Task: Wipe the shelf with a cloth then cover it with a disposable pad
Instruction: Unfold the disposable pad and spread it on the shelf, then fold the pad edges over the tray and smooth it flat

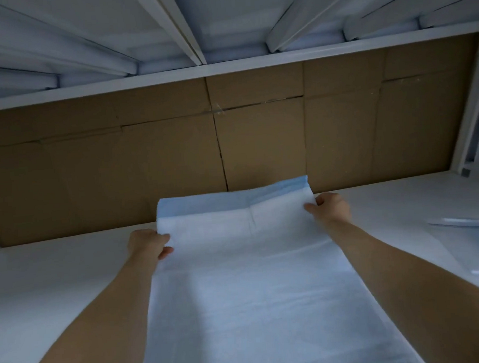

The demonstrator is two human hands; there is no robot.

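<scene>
Disposable pad (250, 287): white sheet with a pale blue far border, lying lengthwise across the white shelf (56, 276), its far end raised near the back wall.
Left hand (148, 243): fingers closed on the pad's far left edge, thumb on top.
Right hand (329, 206): fingers pinching the far right corner, held slightly higher than the left.
Both forearms bare, reaching along either side of the pad.
Cardboard panels (147, 159): brown, creased, lining the back of the bay.
Upper shelf underside (195, 21): white metal with ribs.
Flat pale item (471, 223): on the shelf at right, unclear.
</scene>
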